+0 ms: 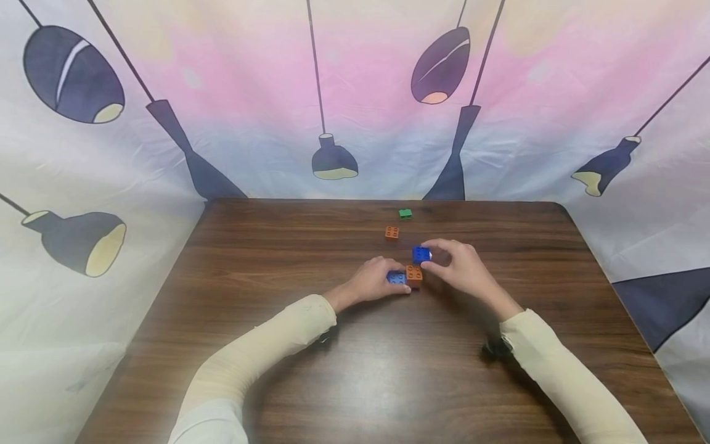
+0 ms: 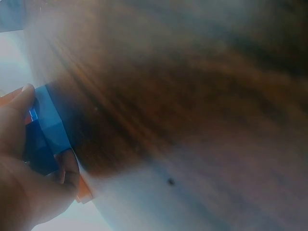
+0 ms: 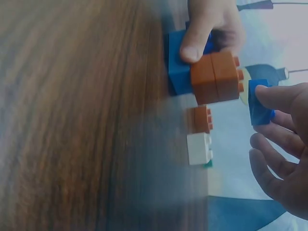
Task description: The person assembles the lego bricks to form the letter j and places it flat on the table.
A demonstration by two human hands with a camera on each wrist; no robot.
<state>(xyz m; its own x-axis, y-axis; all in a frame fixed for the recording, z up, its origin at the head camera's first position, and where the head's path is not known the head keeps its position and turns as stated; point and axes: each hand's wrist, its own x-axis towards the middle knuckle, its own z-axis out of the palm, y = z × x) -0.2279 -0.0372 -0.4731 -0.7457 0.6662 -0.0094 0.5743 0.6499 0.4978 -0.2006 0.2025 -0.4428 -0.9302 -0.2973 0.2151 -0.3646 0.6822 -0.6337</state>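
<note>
Right hand (image 1: 461,266) pinches squarish blue block (image 1: 421,254), studs up | left hand (image 1: 368,281) grips paler block (image 1: 396,279) | table (image 1: 266,246) stretches left

Cannot make out any text, label, brand, number or sign, neither on the bricks (image 3: 215,77) near the fingers (image 3: 284,139) nor anywhere beyond them.

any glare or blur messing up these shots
Head view: a soft pale glare on the table, toward the bottom of the picture; left wrist view: wood grain blurred, with a pale bluish haze along the bottom; right wrist view: a hazy grey-blue smear over the table, low centre, while the nearer orange block looks sharper.
</note>
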